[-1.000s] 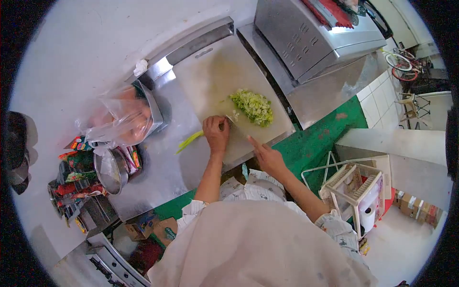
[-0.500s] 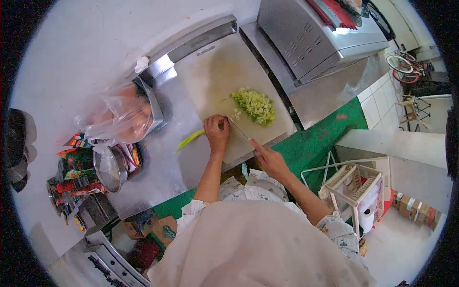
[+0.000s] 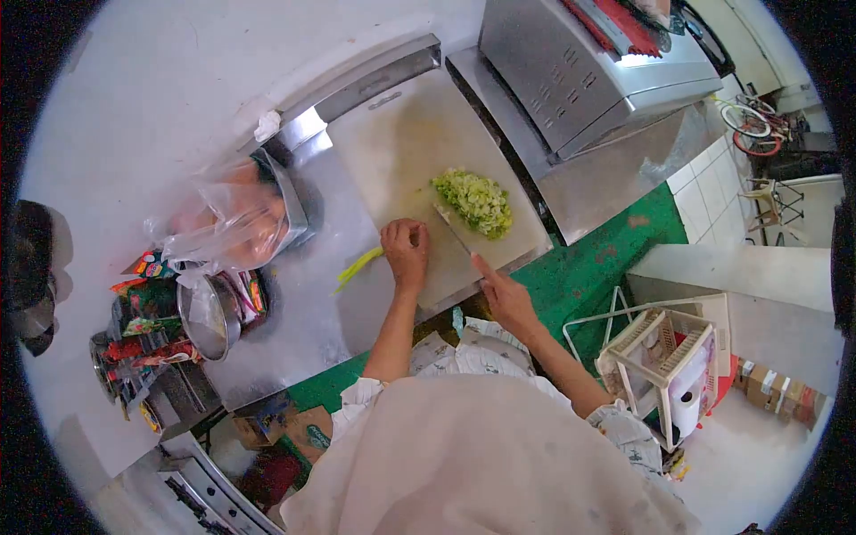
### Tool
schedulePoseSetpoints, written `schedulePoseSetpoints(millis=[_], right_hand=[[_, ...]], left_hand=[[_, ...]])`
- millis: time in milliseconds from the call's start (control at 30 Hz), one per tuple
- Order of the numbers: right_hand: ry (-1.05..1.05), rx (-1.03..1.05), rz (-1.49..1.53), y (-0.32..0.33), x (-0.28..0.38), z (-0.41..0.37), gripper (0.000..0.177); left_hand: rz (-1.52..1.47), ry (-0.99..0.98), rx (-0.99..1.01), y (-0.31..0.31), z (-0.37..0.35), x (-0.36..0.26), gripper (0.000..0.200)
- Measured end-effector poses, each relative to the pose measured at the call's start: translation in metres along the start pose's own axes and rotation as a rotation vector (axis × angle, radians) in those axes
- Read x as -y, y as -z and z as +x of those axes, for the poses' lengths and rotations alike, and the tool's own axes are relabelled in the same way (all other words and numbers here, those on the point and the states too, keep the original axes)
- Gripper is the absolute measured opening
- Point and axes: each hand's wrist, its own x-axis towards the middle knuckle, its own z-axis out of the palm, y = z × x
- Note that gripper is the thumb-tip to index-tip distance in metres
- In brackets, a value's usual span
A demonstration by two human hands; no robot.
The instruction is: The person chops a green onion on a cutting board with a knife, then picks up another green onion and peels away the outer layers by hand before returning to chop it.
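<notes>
A white cutting board (image 3: pixel 392 152) lies on the steel table, with a pile of chopped green vegetable (image 3: pixel 474 203) on its right part. My left hand (image 3: pixel 406 253) is closed on a long green stalk (image 3: pixel 358 269), whose leafy end sticks out to the left past the board's edge. The fingertips rest at the board. My right hand (image 3: pixel 506 296) grips the handle of a knife (image 3: pixel 456 233). Its blade points up and left, beside the lower left edge of the chopped pile and apart from my left hand.
Left on the steel table (image 3: pixel 308 303) are a plastic-covered container (image 3: pixel 290 201), a metal bowl (image 3: pixel 207 312) and several packets (image 3: pixel 147 312). A large steel appliance (image 3: pixel 580 80) stands at the upper right. A cream plastic rack (image 3: pixel 664 357) is at the lower right.
The knife blade has moved right, away from my left hand's fingertips and toward the chopped pile. My left hand still holds the stalk in nearly the same place.
</notes>
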Motion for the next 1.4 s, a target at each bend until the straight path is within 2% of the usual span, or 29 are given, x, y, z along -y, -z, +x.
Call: schedulePoseSetpoints(millis=[133,200,233,300,333,433,500,533,600,633,700,733,800,933,1000,1033,1100,1233,1300,1400], right_hand=[[-0.052,-0.033,0.098,-0.001,0.015,0.011,0.058],[-0.141,0.127,0.091,0.0,0.032,0.025,0.058],[-0.142,0.126,0.092,-0.005,0.031,0.031,0.058],[-0.006,0.071,0.185,-0.013,0.03,0.041,0.056],[-0.005,0.071,0.186,-0.01,0.03,0.042,0.056],[-0.048,0.048,0.249,0.002,0.025,0.04,0.055],[-0.184,0.058,0.227,0.003,0.017,0.036,0.054],[-0.183,0.06,0.225,0.003,0.016,0.033,0.054],[0.021,-0.146,0.166,0.002,0.015,0.025,0.056],[0.022,-0.145,0.165,0.012,0.026,0.02,0.056],[-0.141,0.038,-0.19,0.034,0.044,0.008,0.058],[-0.141,0.036,-0.191,0.034,0.042,0.006,0.058],[-0.058,-0.082,-0.372,0.035,0.036,0.003,0.065],[-0.036,-0.211,-0.354,0.04,0.033,0.001,0.058],[-0.027,-0.274,-0.326,0.039,0.032,0.0,0.058],[-0.025,-0.278,-0.326,0.039,0.031,-0.001,0.058],[0.002,-0.302,-0.293,0.039,0.028,-0.003,0.058],[0.002,-0.342,-0.312,0.043,0.025,-0.009,0.059],[-0.094,-0.24,-0.309,0.049,0.026,-0.012,0.06],[-0.057,-0.261,-0.292,0.055,0.024,-0.017,0.059]], left_hand=[[0.047,0.023,-0.022,0.004,-0.004,-0.004,0.008],[0.135,0.069,-0.022,0.009,-0.007,-0.006,0.009],[0.135,0.069,-0.02,0.011,-0.008,-0.008,0.009],[0.276,0.039,-0.088,0.015,-0.01,-0.01,0.011],[0.277,0.038,-0.088,0.016,-0.01,-0.01,0.011],[0.254,0.094,-0.06,0.017,-0.01,-0.008,0.011],[0.214,0.094,-0.048,0.016,-0.008,-0.008,0.012],[0.213,0.096,-0.05,0.017,-0.009,-0.01,0.012],[0.183,0.03,-0.064,0.017,-0.008,-0.015,0.013],[0.183,0.031,-0.065,0.017,-0.008,-0.014,0.013],[0.216,0.044,0.007,0.017,-0.006,-0.014,0.016],[0.214,0.042,0.006,0.017,-0.005,-0.015,0.016],[0.195,-0.024,-0.085,0.017,-0.004,-0.022,0.02],[0.122,-0.077,-0.066,0.017,-0.005,-0.046,0.034],[0.073,-0.228,0.088,0.012,-0.006,-0.061,0.049],[0.074,-0.232,0.085,0.009,-0.007,-0.064,0.049],[0.166,-0.324,0.208,0.004,-0.007,-0.07,0.06],[0.199,-0.303,0.275,0.003,0.002,-0.066,0.063],[0.152,-0.347,0.274,0.004,0.005,-0.066,0.063],[0.148,-0.33,0.313,0.003,0.012,-0.067,0.063]])
